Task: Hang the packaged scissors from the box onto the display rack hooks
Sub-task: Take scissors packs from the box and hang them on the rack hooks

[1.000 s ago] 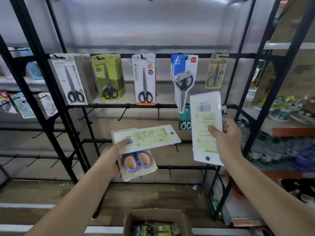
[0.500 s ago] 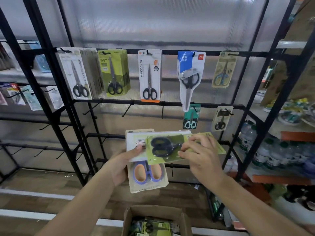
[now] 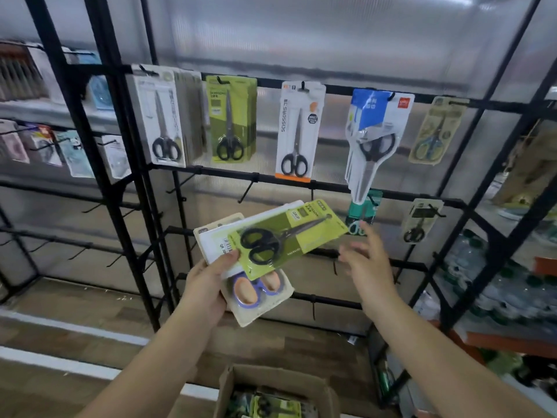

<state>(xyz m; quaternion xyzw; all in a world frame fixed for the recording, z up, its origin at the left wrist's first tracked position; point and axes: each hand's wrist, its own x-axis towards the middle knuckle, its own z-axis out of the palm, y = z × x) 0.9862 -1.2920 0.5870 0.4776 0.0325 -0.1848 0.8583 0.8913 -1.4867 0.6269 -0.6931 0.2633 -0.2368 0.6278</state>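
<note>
My left hand (image 3: 208,285) grips a small stack of scissor packs: a green pack with black-handled scissors (image 3: 289,236) on top, a white pack beneath it, and a beige pack with blue-and-orange scissors (image 3: 259,294) at the bottom. My right hand (image 3: 366,260) hovers just right of the stack with fingers spread, holding nothing. The black display rack (image 3: 256,176) stands behind, with scissor packs hung on its top row and two small packs on the second row at right. The cardboard box (image 3: 277,384) sits on the floor below, with green packs inside.
Bare hooks (image 3: 247,191) jut from the second and lower rack bars. Another rack at left (image 3: 60,146) carries other hung goods. Shelves at right hold bottles (image 3: 497,285) and dishes. A wood floor with a white stripe lies below.
My right hand laid the green pack on the stack in my left hand, let go and drew off to the right. The view has swung slightly to the left.
</note>
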